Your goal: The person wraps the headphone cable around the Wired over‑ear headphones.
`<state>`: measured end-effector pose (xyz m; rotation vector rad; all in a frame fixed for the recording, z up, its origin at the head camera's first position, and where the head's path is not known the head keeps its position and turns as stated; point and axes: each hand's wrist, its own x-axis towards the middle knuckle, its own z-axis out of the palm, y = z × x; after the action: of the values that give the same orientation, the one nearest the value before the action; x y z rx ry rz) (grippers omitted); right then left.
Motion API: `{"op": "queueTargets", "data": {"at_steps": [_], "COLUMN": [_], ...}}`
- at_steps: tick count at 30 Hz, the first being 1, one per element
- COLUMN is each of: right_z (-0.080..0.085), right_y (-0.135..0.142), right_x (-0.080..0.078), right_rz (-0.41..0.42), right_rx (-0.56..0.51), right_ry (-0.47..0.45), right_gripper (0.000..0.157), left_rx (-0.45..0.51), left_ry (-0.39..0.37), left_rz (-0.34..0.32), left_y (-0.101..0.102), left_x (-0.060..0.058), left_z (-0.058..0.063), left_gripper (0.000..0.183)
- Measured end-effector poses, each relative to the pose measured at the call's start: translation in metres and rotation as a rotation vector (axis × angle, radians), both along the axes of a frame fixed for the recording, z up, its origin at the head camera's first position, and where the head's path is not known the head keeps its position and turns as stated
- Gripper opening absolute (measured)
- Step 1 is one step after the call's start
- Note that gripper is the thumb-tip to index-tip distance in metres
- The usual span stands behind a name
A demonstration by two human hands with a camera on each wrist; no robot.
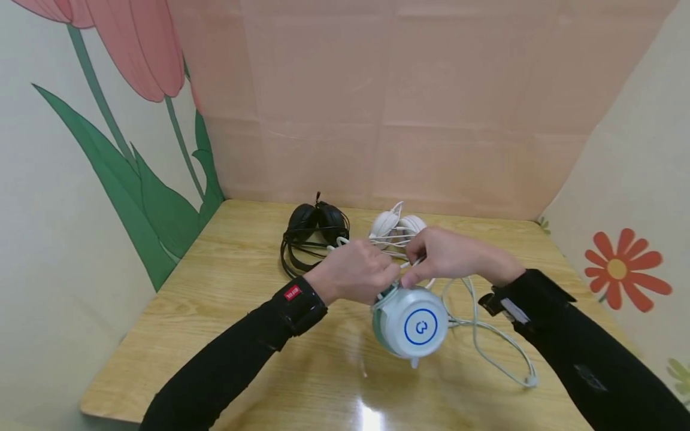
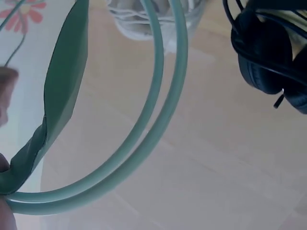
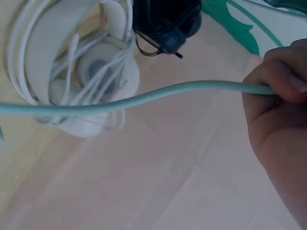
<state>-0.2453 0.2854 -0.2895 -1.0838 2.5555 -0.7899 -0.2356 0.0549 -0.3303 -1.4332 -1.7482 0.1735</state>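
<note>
A pair of pale blue-green headphones (image 1: 412, 323), one round ear cup with a blue ring facing up, hangs below my hands over the table. My left hand (image 1: 356, 269) grips its headband; in the left wrist view the green band (image 2: 67, 67) and two curved strands of mint cable (image 2: 148, 129) run from fingers at the left edge. My right hand (image 1: 444, 257), close beside the left, pinches the cable, which stretches across the right wrist view as one mint strand (image 3: 182, 87). The rest of the cable (image 1: 493, 328) trails to the right. My left fingertips are mostly hidden.
Behind my hands, black headphones (image 1: 317, 222) with a bundled cord lie at the back of the wooden table (image 1: 205, 311). White headphones (image 1: 384, 226), wrapped in their cord, lie to their right. A pink covered wall (image 1: 404, 108) stands behind, with side walls left and right.
</note>
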Motion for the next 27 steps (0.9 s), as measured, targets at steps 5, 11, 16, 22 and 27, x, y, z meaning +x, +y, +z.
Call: {"op": "queueTargets", "data": {"at_steps": [5,11,16,22,27], "right_z": [-0.023,-0.049,-0.068,-0.086,-0.098], "right_y": [0.012,0.02,0.019,0.014,0.01], "right_x": [-0.013,-0.022,-0.027,-0.027,-0.023], "right_rz": [0.047,0.048,0.024,-0.054,-0.095], "right_rx": [-0.169,-0.307,-0.362,-0.42,-0.478], "right_ry": [-0.062,-0.072,-0.068,-0.157,-0.065], "right_gripper": [0.04,0.049,0.052,0.037,0.015], "left_rx": [0.053,0.106,0.189,0.241,0.322], "left_ry": [-0.053,-0.153,-0.279,-0.362,-0.401], "left_rz": [-0.015,-0.051,-0.051,-0.051,-0.047], "left_y": [-0.001,-0.002,-0.007,-0.011,-0.014], "left_x": [0.001,0.001,0.0,-0.005,-0.009], "left_z": [0.0,-0.001,-0.002,-0.006,-0.009], "left_gripper": [0.026,0.033,0.043,0.043,0.039]}}
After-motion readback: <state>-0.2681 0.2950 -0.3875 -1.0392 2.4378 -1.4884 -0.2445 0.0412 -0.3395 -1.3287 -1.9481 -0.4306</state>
